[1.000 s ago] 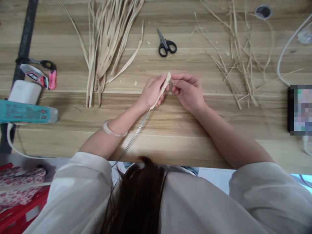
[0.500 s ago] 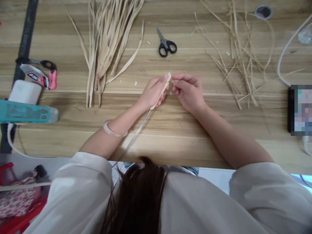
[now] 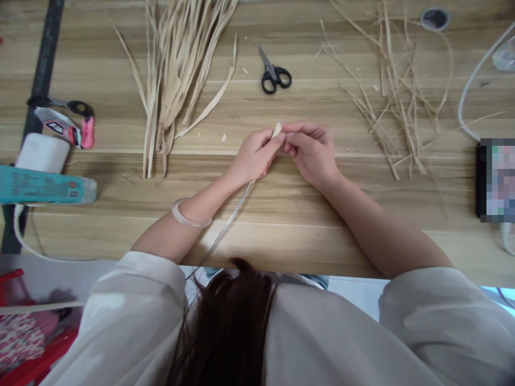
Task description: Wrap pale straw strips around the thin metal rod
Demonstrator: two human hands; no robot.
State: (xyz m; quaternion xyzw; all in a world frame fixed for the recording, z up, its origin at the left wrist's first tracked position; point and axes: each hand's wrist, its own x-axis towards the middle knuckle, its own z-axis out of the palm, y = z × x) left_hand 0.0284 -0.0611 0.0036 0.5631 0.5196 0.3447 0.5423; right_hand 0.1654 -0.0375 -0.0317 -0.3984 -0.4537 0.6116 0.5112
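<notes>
My left hand (image 3: 255,153) is closed around a wire wrapped in a pale, dry plant-fibre strip; only the tip of the wrapping (image 3: 277,129) shows above the thumb. From below that hand the bare silvery wire (image 3: 225,228) curves down past the table edge. My right hand (image 3: 309,147) pinches at the wrapped tip, thumb and forefinger meeting the left thumb. The bit of fibre strip between its fingers is mostly hidden. Beyond both hands lie black-handled scissors (image 3: 276,75).
A bundle of dry fibre strips (image 3: 173,80) lies at the back left. Thin fibre scraps (image 3: 398,102) are scattered at right. At left are a pink-handled tool (image 3: 87,131), a white charger (image 3: 42,153) and a teal tube (image 3: 44,185). A phone (image 3: 497,179) stands at the right edge.
My left thumb has moved right, towards the tip, and now covers most of the wrapping that showed before. My right hand stays nearly in place, now touching the left.
</notes>
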